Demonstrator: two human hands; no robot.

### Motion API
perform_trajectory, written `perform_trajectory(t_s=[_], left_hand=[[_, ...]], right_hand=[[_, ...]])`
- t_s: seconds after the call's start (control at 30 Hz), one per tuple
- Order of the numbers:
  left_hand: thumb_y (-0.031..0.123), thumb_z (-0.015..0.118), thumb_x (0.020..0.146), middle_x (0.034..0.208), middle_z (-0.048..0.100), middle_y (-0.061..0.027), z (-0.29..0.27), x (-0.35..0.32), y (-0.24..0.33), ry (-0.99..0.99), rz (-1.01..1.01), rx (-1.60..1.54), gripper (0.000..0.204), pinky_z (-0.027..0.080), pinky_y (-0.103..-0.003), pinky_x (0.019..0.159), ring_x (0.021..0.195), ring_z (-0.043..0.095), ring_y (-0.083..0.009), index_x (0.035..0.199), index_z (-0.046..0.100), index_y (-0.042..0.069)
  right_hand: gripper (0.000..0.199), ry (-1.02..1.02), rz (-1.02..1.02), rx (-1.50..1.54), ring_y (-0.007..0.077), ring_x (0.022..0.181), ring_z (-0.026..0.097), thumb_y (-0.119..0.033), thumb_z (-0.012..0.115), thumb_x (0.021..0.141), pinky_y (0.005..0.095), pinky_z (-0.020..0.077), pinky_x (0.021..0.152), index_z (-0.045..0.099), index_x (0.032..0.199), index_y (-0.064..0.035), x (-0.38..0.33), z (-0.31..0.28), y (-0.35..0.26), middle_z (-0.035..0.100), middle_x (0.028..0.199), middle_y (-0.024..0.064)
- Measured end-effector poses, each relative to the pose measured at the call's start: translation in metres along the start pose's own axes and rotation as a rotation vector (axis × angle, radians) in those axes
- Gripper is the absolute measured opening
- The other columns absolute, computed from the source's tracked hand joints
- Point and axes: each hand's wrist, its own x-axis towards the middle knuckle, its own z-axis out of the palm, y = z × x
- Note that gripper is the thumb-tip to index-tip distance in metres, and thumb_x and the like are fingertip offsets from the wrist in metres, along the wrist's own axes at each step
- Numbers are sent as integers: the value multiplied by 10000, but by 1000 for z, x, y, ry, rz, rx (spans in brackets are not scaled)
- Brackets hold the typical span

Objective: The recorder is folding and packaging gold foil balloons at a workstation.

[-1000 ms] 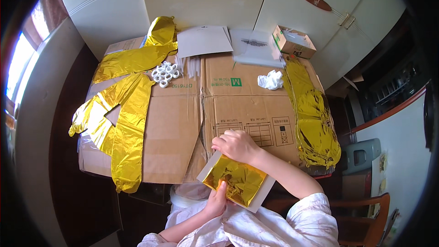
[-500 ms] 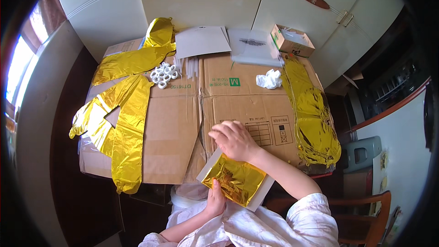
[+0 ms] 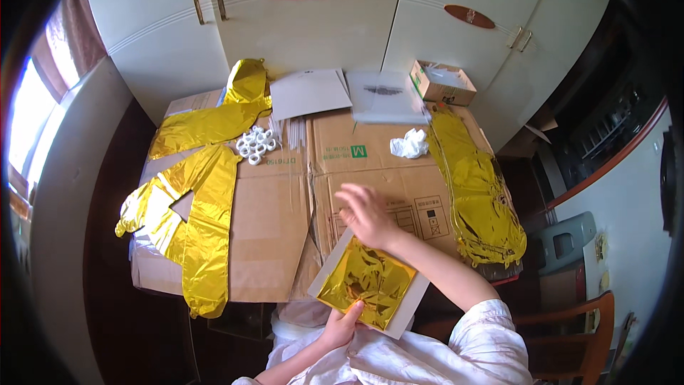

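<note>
My left hand [image 3: 342, 326] grips the near edge of a white card [image 3: 418, 291], with its thumb pressed on the folded gold foil balloon [image 3: 367, 278] that lies on the card. Card and foil are tilted over my lap at the table's near edge. Over the card's far corner hovers my right hand [image 3: 369, 219], its fingers stretched out and slightly blurred, nothing visible in them. The right palm is hidden from view.
Flat gold foil balloons lie at the left [image 3: 206, 235] and right [image 3: 474, 189] of the cardboard-covered table [image 3: 267, 242]. Farther back are white tape rolls [image 3: 255, 144], clear straws [image 3: 296, 132], white cards [image 3: 310, 93], clear bags [image 3: 385, 103], crumpled white plastic [image 3: 409, 144] and a small box [image 3: 443, 84].
My right hand has lifted slightly off the far part of the foil, its fingers straightening. The left hand has shifted a little right with the card. The whole view has tilted upward.
</note>
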Motion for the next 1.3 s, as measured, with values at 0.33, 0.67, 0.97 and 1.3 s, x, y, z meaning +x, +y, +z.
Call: perform_trajectory(t_s=[0.33,0.67,0.97,1.3], left_hand=[[116,485,990,1303,537,-133,-8,-20,26,112,120,-2,404,519,-416,933,1156,577,-264,1370,379,28],[175,544,949,1342,502,-144,-20,-14,57,313,98,-47,469,464,-438,972,1207,513,-306,1373,396,38],[257,613,908,1365,478,-158,-18,-12,65,339,78,6,547,422,-465,990,1230,463,-350,1373,417,48],[349,690,861,1390,451,-174,-10,-37,71,447,63,355,640,376,-495,1010,1256,408,-399,1373,440,59]], right_hand=[[573,-250,300,-369,303,1373,363,-211,576,895,410,296,1138,399,1411,-36,98,-84,163,375,1493,146],[337,-549,205,-525,312,1043,628,-274,633,876,432,513,881,605,1177,-126,148,-68,222,630,1195,104],[128,-213,284,-458,261,836,686,-251,611,856,409,543,746,716,863,-178,127,-66,215,713,816,62],[168,423,-56,-450,278,803,677,-195,609,865,401,538,682,628,761,-64,130,-111,177,689,848,92]])
